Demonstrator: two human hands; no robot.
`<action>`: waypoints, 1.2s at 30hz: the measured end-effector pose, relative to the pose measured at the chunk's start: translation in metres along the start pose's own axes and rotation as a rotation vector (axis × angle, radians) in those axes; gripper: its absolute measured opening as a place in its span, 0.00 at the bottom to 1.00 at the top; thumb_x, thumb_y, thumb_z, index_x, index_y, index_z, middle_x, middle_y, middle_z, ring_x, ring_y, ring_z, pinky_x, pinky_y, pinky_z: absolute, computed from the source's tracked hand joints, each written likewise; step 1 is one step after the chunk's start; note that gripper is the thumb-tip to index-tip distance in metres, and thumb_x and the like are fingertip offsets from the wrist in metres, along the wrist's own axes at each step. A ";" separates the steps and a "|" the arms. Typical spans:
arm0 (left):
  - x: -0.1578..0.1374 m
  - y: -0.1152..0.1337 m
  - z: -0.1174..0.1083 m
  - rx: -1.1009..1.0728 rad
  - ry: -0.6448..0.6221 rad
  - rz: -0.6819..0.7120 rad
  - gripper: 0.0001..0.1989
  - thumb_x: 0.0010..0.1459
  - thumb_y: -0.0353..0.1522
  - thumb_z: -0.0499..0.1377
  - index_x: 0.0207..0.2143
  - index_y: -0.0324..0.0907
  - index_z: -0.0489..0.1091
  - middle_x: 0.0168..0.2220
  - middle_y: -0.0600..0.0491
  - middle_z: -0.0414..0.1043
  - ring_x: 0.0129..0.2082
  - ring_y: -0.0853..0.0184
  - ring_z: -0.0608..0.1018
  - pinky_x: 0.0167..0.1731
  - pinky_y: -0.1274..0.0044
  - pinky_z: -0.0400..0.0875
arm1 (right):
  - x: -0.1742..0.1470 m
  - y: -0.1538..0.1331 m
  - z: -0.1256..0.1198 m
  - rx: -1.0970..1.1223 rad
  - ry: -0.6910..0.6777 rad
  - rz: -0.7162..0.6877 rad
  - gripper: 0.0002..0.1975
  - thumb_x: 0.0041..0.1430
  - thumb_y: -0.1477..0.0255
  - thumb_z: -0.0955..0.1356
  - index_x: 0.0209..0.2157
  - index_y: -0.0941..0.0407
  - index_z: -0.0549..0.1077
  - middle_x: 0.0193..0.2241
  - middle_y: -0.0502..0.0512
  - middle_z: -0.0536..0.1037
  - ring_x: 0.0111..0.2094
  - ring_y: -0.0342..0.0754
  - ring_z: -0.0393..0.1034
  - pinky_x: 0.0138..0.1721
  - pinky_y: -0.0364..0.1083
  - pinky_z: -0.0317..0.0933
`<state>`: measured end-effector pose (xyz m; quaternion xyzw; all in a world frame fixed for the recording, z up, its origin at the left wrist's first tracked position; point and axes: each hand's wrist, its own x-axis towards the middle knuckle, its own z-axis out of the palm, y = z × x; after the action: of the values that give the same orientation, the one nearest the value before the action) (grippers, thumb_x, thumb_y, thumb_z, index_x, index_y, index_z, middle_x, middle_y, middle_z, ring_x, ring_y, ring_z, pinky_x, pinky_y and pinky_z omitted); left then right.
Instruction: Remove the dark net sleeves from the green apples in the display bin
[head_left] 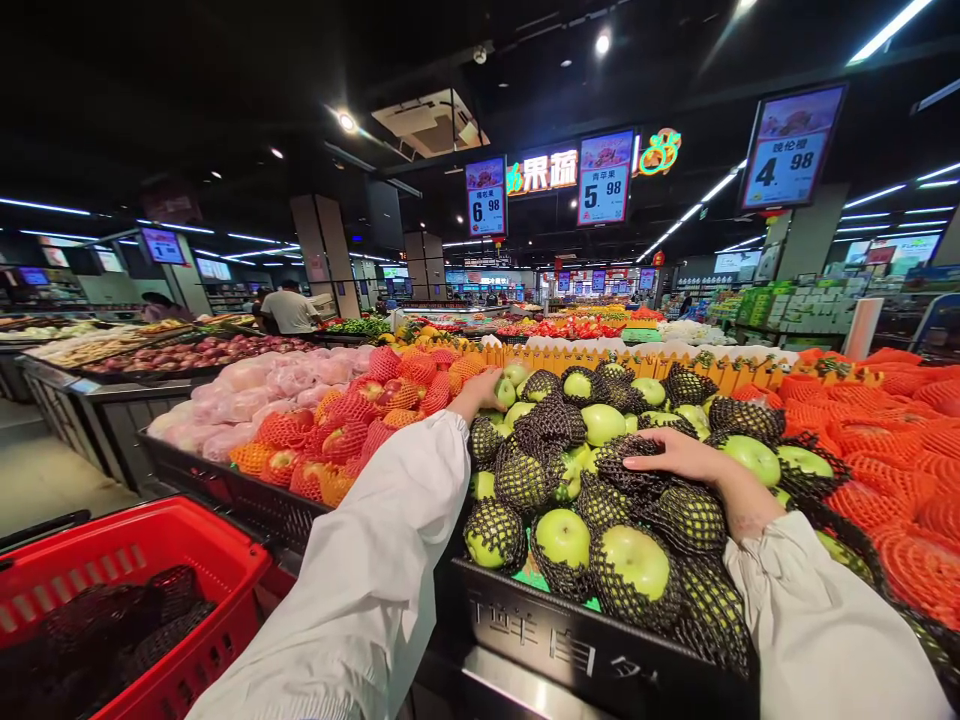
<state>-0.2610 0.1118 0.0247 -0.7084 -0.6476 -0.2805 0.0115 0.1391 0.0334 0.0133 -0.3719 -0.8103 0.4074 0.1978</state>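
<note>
Left hand [484, 393]: six o'clock; fingers partly hidden, cannot tell if gripping.
Green apples [602, 425]: four to five o'clock, heaped in a black crate [540, 628]; glossy, yellow-green, many in black mesh sleeves [555, 427].
Right hand [684, 455]: four o'clock, fingers parted over sleeved fruit.

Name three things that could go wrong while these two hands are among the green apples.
1. The green apples are heaped up near the front of the black bin, so movement by the right hand might send one rolling over.
2. Some black nets cover their apples only partly, so fruit could slip out.
3. The left hand reaches far back; its sleeve might brush the neighbouring fruit.
</note>
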 end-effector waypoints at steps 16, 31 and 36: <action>-0.078 0.195 -0.028 -1.866 0.130 0.012 0.32 0.44 0.48 0.71 0.48 0.40 0.73 0.39 0.47 0.77 0.43 0.57 0.80 0.35 0.74 0.74 | 0.009 0.004 -0.007 0.347 0.472 -0.232 0.34 0.44 0.39 0.72 0.41 0.51 0.79 0.40 0.58 0.82 0.43 0.56 0.76 0.48 0.55 0.69; -0.106 0.268 0.075 -1.957 0.197 -0.337 0.32 0.42 0.35 0.72 0.49 0.46 0.66 0.40 0.53 0.74 0.31 0.70 0.76 0.26 0.81 0.67 | 0.009 0.007 -0.005 0.710 0.741 -0.202 0.20 0.33 0.63 0.81 0.27 0.50 0.72 0.25 0.47 0.75 0.24 0.45 0.69 0.27 0.47 0.69; -0.095 0.255 0.079 -2.085 0.145 -0.380 0.29 0.46 0.40 0.70 0.50 0.45 0.67 0.41 0.52 0.75 0.38 0.65 0.80 0.30 0.79 0.70 | 0.003 0.010 -0.014 0.720 0.772 -0.189 0.24 0.41 0.52 0.78 0.24 0.49 0.63 0.17 0.44 0.63 0.19 0.44 0.60 0.23 0.48 0.66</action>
<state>0.0046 0.0138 0.0079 -0.2371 -0.1851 -0.7358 -0.6068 0.1504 0.0471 0.0132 -0.3289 -0.5174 0.4735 0.6324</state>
